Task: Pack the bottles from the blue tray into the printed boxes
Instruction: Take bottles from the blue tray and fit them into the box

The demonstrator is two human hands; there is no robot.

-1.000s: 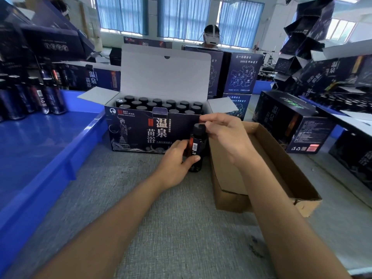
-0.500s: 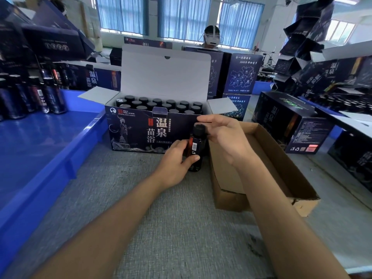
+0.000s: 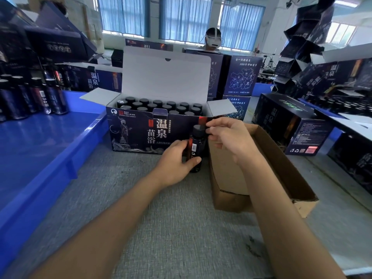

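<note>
Head view, left fingers (image 3: 193,161) clamped round dark cylindrical bottle (image 3: 196,147), right fingers (image 3: 213,125) pinching cap (image 3: 198,129).

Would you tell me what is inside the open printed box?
Rows of black-capped bottles stand in the printed box; only caps show. Its front wall hides their bodies.

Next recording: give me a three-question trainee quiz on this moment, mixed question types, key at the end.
1. True or false: the printed box behind the held bottle has its lid standing open.
2. Fill in: the right hand has its fingers at the bottle's ____.
3. Which grips the bottle's body? A. left hand B. right hand C. neither
Key: 1 true; 2 cap; 3 A.
</note>
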